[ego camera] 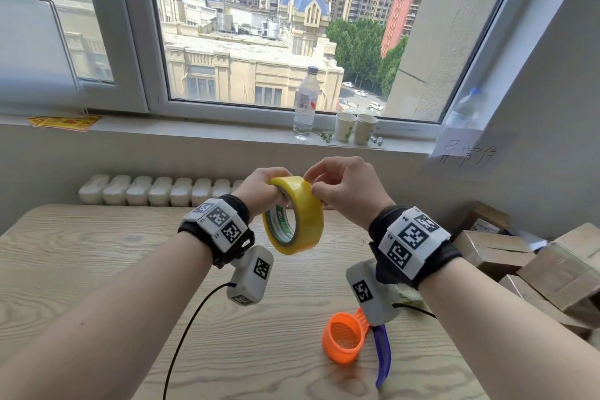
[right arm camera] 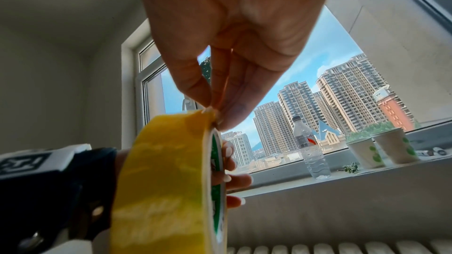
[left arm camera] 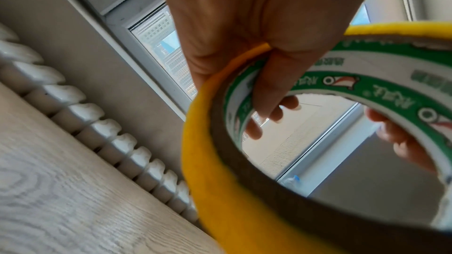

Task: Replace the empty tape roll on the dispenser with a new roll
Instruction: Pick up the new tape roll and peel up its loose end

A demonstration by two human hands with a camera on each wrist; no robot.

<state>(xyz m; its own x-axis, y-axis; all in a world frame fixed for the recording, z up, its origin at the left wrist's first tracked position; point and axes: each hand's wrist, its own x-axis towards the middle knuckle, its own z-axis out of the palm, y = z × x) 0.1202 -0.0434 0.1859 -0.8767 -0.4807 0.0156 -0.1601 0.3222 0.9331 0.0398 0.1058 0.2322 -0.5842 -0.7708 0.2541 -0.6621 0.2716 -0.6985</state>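
Nearest, on the pale wood-grain bench (ego camera: 97, 269): one tape dispenser (ego camera: 354, 339), plastic, with a round orange ribbed hub and a curved translucent blue-purple handle. It lies below the right wrist, with no roll on its hub.

Above the bench, held in the air between both hands: one tape roll (ego camera: 293, 214), glossy yellow, wide band, its cardboard core printed green and white. It stands on edge.

Left hand (ego camera: 263, 188): fingers (left arm camera: 274, 111) curled through the core, thumb over the outer face, so the roll hangs from this grip.

Right hand (ego camera: 344, 185): thumb and forefinger tips closed together at the roll's top edge, pinching or picking at the tape surface; whether a free end is lifted cannot be told.

Right of the bench: several brown cardboard boxes (ego camera: 558, 266).

Further back: a white ribbed radiator (ego camera: 156, 190). On the windowsill (ego camera: 194, 130): one clear plastic bottle (ego camera: 306, 104) and two paper cups (ego camera: 356, 127), side by side.
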